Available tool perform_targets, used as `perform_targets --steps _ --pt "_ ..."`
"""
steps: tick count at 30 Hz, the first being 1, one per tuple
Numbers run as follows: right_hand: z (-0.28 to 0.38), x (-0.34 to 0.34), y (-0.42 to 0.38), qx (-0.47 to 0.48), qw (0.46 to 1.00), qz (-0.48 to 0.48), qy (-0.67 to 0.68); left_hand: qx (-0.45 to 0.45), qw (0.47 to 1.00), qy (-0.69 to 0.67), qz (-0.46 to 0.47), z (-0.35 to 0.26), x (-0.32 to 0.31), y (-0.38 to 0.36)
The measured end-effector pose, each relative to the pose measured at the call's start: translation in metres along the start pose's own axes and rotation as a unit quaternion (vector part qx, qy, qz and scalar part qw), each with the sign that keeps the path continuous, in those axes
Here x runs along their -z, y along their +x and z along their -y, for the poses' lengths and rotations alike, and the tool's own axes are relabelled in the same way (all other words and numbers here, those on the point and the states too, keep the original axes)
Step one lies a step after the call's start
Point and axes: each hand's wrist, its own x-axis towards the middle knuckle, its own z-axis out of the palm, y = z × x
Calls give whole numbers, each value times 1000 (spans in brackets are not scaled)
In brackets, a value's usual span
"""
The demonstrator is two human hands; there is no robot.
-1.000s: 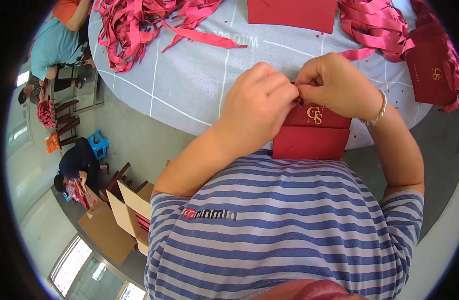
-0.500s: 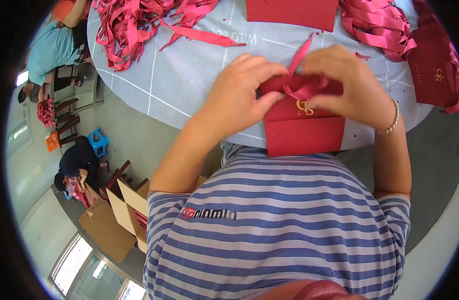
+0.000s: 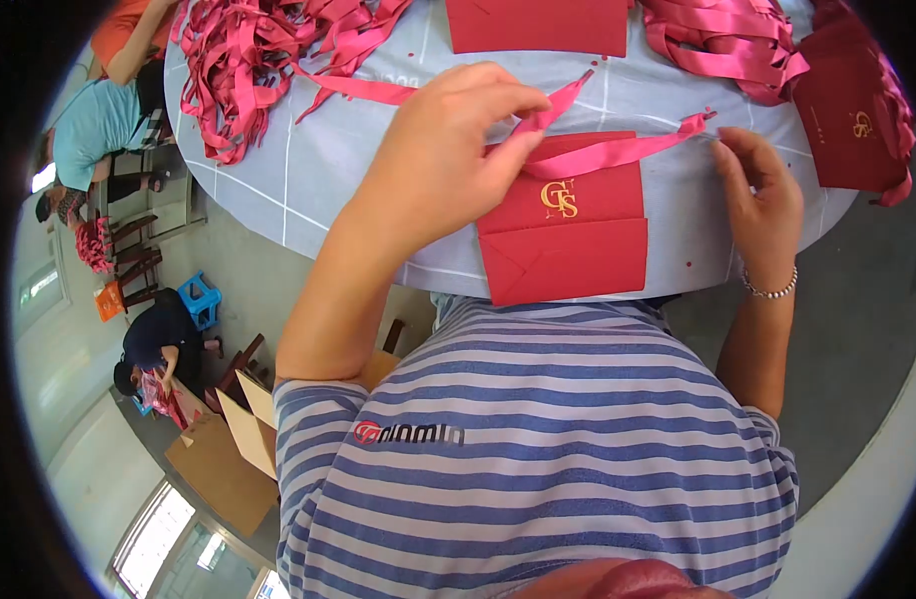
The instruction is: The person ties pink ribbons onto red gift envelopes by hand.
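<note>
A red paper gift bag (image 3: pixel 588 250) with a gold monogram lies flat before me at the table's near edge. Across its upper part runs a pink-red ribbon (image 3: pixel 618 155). At the bag's upper left, my left hand (image 3: pixel 458 140) is closed, thumb and forefinger pinching the ribbon; one pointed end sticks up beyond the fingers. My right hand (image 3: pixel 762 195), with a beaded bracelet at the wrist, is right of the bag. Its thumb and forefinger pinch a thin, dark, needle-like tool (image 3: pixel 709 137), whose tip meets the ribbon's other end.
Piles of ribbon lie at the table's back left (image 3: pixel 238 80) and back right (image 3: pixel 727 45). Another red bag (image 3: pixel 538 25) is at the back, and a ribboned bag (image 3: pixel 847 120) at the right edge. Cardboard boxes (image 3: pixel 219 474), a blue stool (image 3: pixel 199 299) and other people are left.
My right hand has moved right, away from the bag, drawing the ribbon end out sideways. My left hand still pinches at the bag's upper left. The view has shifted slightly.
</note>
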Motion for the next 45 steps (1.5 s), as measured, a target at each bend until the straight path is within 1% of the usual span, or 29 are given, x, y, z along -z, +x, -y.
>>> perform_targets --steps 1,2,3,5,9,11,12,14,15,17,18,20,21,23,24,26,27,29,32,33,35,38,42,44,45 --pt "3 -2 0 -53 998 19 21 8 999 10 34 -2 -6 5" --pt "11 -6 5 -52 999 6 -8 15 997 20 68 -4 -11 9" --pt "15 -9 11 -52 999 3 -9 12 997 21 68 -5 -15 13" --pt "22 -12 22 -67 986 4 -152 17 988 75 137 -8 -19 19" --pt "23 -16 28 -56 980 18 -190 12 987 38 155 -9 -17 21" --pt "12 -20 25 -61 992 77 -80 18 987 40 156 -8 -16 18" --pt "13 -24 23 -61 992 80 -79 22 987 39 156 -7 -17 17" --pt "17 -28 18 -30 998 -8 46 16 990 25 138 -5 -21 13" --pt "18 -27 16 -30 998 -4 47 20 990 24 137 -5 -23 12" --pt "19 -24 10 -52 986 42 151 26 991 26 127 -5 -26 12" --pt "24 -24 7 -53 986 43 150 27 991 25 127 -5 -27 12" --pt "39 -28 0 -82 961 68 257 36 990 13 134 -5 -27 12" --pt "43 -29 -4 -83 961 69 256 37 990 11 134 -6 -27 12" --pt "49 -32 -10 -66 974 82 198 47 990 3 135 -6 -27 10" --pt "51 -32 -12 -67 974 85 198 49 990 2 135 -7 -27 8" --pt "53 -33 -15 -51 983 101 145 46 991 10 122 -7 -28 6" --pt "51 -34 -14 -51 983 102 145 47 991 9 122 -7 -29 5" --pt "44 -38 -14 103 986 95 91 41 993 15 110 -7 -29 4" --pt "54 -38 -18 78 986 122 86 52 992 15 112 -8 -29 3" --pt "55 -39 -19 77 986 122 85 52 992 15 112 -8 -30 2" --pt "56 -40 -21 45 987 122 91 50 993 22 108 -7 -30 1" --pt "55 -41 -25 46 991 104 70 52 993 26 106 -7 -30 1" --pt "56 -41 -26 41 989 118 76 62 992 16 109 -7 -30 1" --pt "55 -45 -25 80 989 99 71 63 992 0 111 -6 -31 1" --pt "55 -47 -24 80 989 99 72 63 992 0 112 -6 -30 2"
